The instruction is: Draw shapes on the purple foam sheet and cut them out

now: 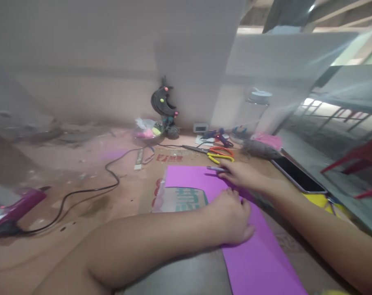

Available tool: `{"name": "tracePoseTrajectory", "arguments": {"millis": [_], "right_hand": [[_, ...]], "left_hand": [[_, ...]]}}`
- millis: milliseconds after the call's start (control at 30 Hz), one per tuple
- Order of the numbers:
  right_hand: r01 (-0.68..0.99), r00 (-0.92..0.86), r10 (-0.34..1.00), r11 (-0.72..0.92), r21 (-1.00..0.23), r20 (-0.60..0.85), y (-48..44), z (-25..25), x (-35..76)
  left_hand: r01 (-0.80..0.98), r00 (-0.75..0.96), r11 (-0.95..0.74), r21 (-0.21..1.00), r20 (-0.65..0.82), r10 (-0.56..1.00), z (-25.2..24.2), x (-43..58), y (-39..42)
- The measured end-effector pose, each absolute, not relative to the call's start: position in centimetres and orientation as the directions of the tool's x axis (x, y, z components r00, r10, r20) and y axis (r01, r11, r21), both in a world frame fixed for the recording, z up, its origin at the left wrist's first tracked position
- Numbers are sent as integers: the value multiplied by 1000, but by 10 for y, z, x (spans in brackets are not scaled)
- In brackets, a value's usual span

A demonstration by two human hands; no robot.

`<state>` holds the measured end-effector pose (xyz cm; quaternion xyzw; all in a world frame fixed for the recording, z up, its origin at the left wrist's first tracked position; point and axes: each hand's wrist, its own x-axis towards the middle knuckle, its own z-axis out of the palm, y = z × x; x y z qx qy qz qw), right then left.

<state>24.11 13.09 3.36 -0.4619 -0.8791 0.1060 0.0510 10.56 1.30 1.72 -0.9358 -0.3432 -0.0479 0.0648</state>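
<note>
A purple sheet of paper (262, 250) with a large piece cut out of its left side lies in front of me. My left hand (232, 217) rests palm down on it, fingers slightly bent and apart, pressing the sheet. At the sheet's far right, my right hand (243, 175) is closed around a grey pen (216, 168), which points left over the paper. Its gripping fingertips are partly hidden. Just beyond that hand lie scissors (221, 154) with orange and yellow handles. Under the sheet, printed cardboard (150, 192) shows.
A phone (298, 174) lies at the right edge by yellow material (319, 203). At the back stand a moon-shaped ornament (161, 100), a bowl (149, 137), a glue gun (221, 137) and a lidded jar (258, 108). A black cable (90, 190) crosses the left side.
</note>
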Motion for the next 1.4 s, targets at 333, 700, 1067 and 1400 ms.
{"name": "tracePoseTrajectory", "arguments": {"millis": [333, 700, 1067, 1400], "right_hand": [[662, -572, 817, 513, -547, 74, 153, 44, 267], [770, -625, 777, 598, -223, -73, 139, 42, 247], [720, -675, 732, 623, -305, -99, 148, 43, 257], [791, -505, 856, 512, -336, 115, 141, 16, 234]], "left_hand": [[676, 734, -734, -64, 143, 663, 11, 105, 12], [676, 735, -734, -56, 125, 667, 12, 109, 10], [692, 721, -721, -46, 109, 685, 15, 106, 8], [691, 719, -723, 13, 96, 689, 22, 103, 12]]}}
